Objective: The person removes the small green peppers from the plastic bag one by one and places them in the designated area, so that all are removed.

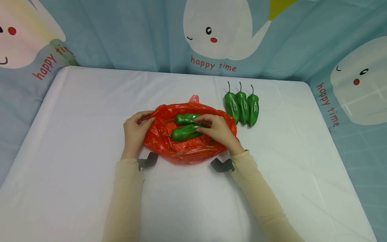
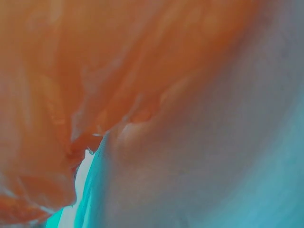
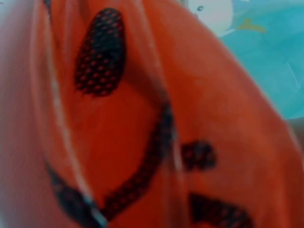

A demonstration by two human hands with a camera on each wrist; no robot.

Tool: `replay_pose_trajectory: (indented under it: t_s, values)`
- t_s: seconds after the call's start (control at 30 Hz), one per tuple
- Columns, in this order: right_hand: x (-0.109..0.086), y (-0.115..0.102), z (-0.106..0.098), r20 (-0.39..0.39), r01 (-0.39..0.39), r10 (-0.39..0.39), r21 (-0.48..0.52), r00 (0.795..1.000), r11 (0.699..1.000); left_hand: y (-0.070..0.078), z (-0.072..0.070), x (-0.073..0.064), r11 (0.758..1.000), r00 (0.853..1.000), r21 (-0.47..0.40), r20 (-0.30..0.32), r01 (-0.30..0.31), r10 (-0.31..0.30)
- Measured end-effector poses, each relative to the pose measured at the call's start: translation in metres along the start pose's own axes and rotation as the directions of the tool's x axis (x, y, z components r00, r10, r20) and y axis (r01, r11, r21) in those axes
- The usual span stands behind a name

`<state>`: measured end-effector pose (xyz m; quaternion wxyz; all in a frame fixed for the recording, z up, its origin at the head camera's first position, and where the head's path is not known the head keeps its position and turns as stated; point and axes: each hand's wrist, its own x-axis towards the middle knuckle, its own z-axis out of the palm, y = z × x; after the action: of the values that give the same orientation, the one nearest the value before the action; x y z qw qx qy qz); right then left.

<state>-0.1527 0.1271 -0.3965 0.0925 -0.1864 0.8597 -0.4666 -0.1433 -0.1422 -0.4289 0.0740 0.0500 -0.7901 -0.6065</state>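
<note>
Loosely gaping red plastic bag [image 1: 193,156]: it is resting on the white tablecloth [image 1: 187,201], its thin rim crumpling.
Near green chili pepper [image 1: 183,133]: it is lying within the bag's mouth, its stem pointing toward the bag's left end.
Far green chili pepper [image 1: 184,119]: it is lying just beyond the near one, also within the mouth.
Right hand [image 1: 219,129]: thumb and fingers are grasping the near pepper's tapered end, reaching over the bag's right end.
Left hand [image 1: 136,131]: thumb and fingers are pinching the bag's left rim.
Three green chili peppers [image 1: 243,107]: they are lying side by side past the bag's right end; whether one is touching it, I cannot tell.
Limp-film risk: a loosening left pinch could be letting the rim fold over the peppers; a snagging stem could be tearing the film.
</note>
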Motion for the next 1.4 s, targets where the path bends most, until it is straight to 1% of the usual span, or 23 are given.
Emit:
replay_pose_trajectory:
  t_s: [0.1,0.4,0.7,0.8,0.93,1.13,1.4]
  values:
    - [0.0001,0.0010,0.0003,0.006,0.006,-0.006,-0.024,1.000,1.000,0.0005,0.0004,0.0002,1.000,1.000,0.006,-0.002,0.004,-0.004]
    - [0.0000,0.0054,0.0012,0.070,0.042,-0.037,-0.074,0.997,0.996,0.0005,0.0003,0.0001,1.000,1.000,0.016,-0.002,0.008,-0.008]
    - [0.0019,0.0068,0.0066,0.052,0.071,-0.062,-0.199,0.997,0.977,-0.0034,0.0006,0.0007,1.000,1.000,0.022,-0.009,-0.009,0.009]
    - [0.0021,0.0073,0.0072,0.043,0.078,-0.070,-0.222,0.997,0.972,-0.0037,0.0009,0.0008,1.000,1.000,0.023,-0.011,-0.012,0.012]
    - [0.0017,0.0074,0.0075,0.037,0.078,-0.071,-0.234,0.997,0.969,-0.0030,0.0009,0.0006,1.000,1.000,0.024,-0.009,-0.005,0.005]
    - [-0.0005,0.0073,0.0094,0.050,0.064,-0.053,-0.243,0.997,0.968,-0.0031,0.0012,-0.0002,0.998,1.000,0.052,0.001,0.018,-0.018]
    - [-0.0020,0.0062,0.0073,0.089,0.061,-0.039,-0.249,0.995,0.967,-0.0040,0.0006,-0.0001,0.999,1.000,0.050,0.000,0.010,-0.010]
